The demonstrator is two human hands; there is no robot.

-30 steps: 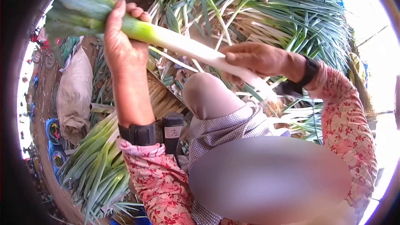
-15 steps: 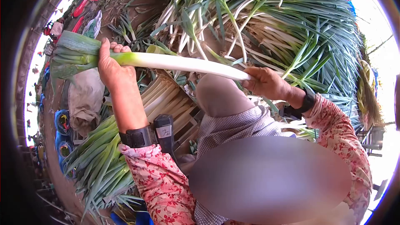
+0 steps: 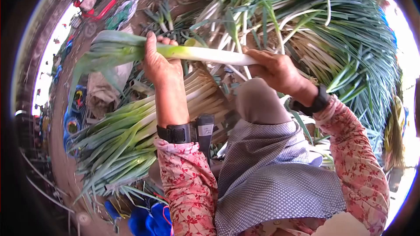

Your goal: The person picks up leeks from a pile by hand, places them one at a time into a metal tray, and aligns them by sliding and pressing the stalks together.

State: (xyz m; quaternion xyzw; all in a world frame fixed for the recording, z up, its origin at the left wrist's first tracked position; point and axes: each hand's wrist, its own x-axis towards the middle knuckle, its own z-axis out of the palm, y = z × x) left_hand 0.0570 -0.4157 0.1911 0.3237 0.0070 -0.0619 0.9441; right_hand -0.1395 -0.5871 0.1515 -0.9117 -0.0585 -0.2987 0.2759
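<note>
One long leek (image 3: 212, 55) is held level across my lap, its green leaves drooping to the left and its white shank running right. My left hand (image 3: 162, 59) is wrapped round it where leaf meets shank. My right hand (image 3: 275, 70) is closed over the white end, and the root tip is hidden under it. Below my left forearm lies a row of leeks (image 3: 127, 142), their leaves pointing left and white shanks right. My knee (image 3: 258, 100) is bent just under my right hand.
A large heap of leeks (image 3: 354, 48) fills the upper right. A pale sack (image 3: 105, 94) and blue rolls (image 3: 72, 124) are at the left. Blue objects (image 3: 153, 220) lie by my left sleeve. A dark wristband (image 3: 175, 134) is on each wrist.
My right hand has come closer to my left, covering more of the white shank. My left hand keeps its hold. The whole view has shifted, with most things now farther right.
</note>
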